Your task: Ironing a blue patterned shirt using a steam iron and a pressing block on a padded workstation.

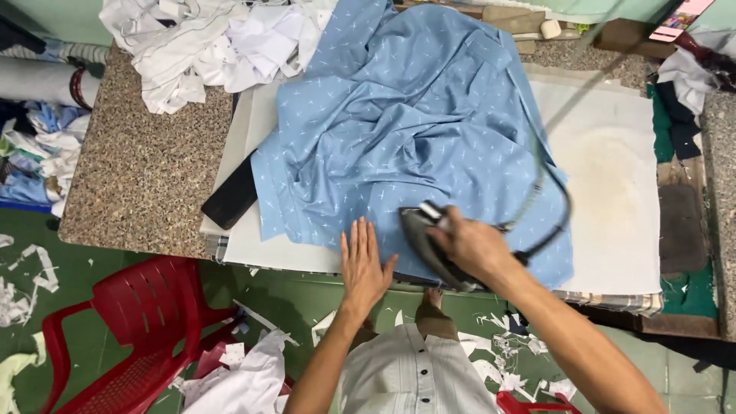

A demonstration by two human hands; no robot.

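Observation:
A light blue shirt (pixel 406 130) with small white marks lies crumpled across a white ironing pad (pixel 613 199) on a speckled stone table. My right hand (pixel 475 245) grips the handle of a dark iron (pixel 429 241) resting on the shirt's near edge. Flat on the shirt just left of the iron lies my left hand (pixel 364 264), fingers spread and pointing away from me. The iron's cord (pixel 556 195) loops up to the right over the cloth.
A heap of white garments (pixel 207 42) sits at the table's back left. A black flat object (pixel 230 195) lies by the pad's left edge. A red plastic chair (pixel 130 322) stands lower left, with paper scraps on the green floor.

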